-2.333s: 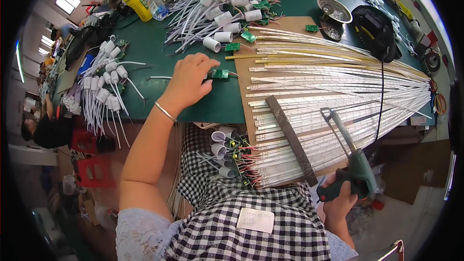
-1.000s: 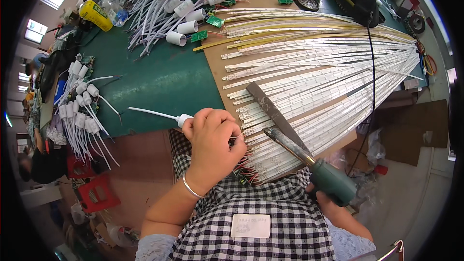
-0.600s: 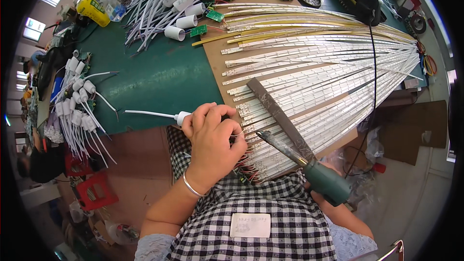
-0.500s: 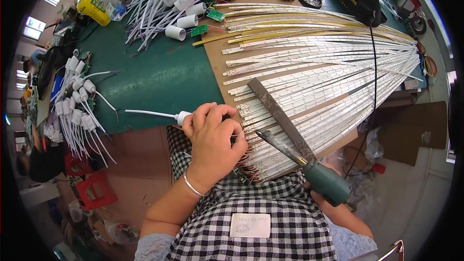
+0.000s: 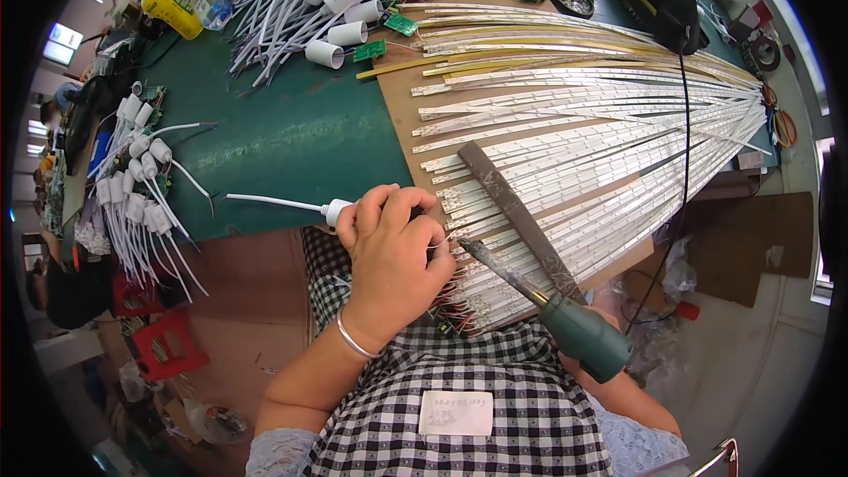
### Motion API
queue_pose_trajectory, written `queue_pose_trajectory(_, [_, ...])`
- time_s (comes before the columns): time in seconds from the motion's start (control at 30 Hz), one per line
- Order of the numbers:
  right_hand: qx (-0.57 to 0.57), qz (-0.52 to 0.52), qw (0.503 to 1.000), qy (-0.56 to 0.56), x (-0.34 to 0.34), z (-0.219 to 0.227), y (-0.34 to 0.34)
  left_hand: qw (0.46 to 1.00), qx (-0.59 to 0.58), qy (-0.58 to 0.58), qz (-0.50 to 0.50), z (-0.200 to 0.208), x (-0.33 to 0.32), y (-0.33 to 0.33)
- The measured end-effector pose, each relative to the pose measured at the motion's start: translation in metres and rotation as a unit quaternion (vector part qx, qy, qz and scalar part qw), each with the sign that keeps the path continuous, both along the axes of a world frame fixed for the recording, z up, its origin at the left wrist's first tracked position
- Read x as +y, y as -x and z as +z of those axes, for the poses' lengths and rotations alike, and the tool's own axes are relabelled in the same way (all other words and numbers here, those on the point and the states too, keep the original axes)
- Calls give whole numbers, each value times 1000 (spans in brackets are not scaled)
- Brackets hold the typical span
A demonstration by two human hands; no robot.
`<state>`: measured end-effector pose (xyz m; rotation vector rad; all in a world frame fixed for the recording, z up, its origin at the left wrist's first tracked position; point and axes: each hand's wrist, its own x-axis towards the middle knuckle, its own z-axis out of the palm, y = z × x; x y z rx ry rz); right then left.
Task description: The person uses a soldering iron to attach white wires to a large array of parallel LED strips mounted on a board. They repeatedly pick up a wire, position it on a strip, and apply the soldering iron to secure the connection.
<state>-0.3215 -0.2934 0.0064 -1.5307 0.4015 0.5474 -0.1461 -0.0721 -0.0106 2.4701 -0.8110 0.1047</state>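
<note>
My left hand point(image 5: 393, 261) is closed at the near left ends of the LED strips point(image 5: 565, 163). A white cylindrical housing point(image 5: 334, 212) with a white cable point(image 5: 274, 201) pokes out from under its fingers; the rest of it is covered. Thin wire shows beside the thumb and forefinger, over the strip ends. My right hand point(image 5: 608, 313), mostly hidden behind the green handle, grips a soldering iron point(image 5: 586, 336). The iron's dark tip lies close to those fingertips and the strip ends; whether it touches cannot be made out. A dark flat bar point(image 5: 512, 208) lies across the strips.
Under the strips is a brown board point(image 5: 402, 124) on the green table point(image 5: 291, 141). White housings with cables and green circuit boards point(image 5: 369, 51) are heaped at the back; another bunch point(image 5: 141, 177) lies left. A black cord point(image 5: 685, 141) crosses the strips. A red stool point(image 5: 172, 344) stands lower left.
The soldering iron has shifted slightly left, its tip nearer my left fingertips. My left hand keeps nearly the same place and grip. The whole view has moved a little.
</note>
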Motion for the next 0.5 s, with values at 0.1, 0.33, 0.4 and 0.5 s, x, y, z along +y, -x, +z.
queue_pose_trajectory(0.1, [-186,-151,945,-221,6,-44,27,1000,11,4,-6,3,0,-2])
queue_pose_trajectory(0.33, [-282,-15,946,160,8,-31,15,1000,0,4,-9,1,0,-3])
queue_pose_trajectory(0.4, [-263,5,941,212,9,-19,12,1000,0,3,-10,1,1,-3])
queue_pose_trajectory(0.5, [-295,29,925,237,8,-16,6,1000,-1,3,-12,1,0,-3])
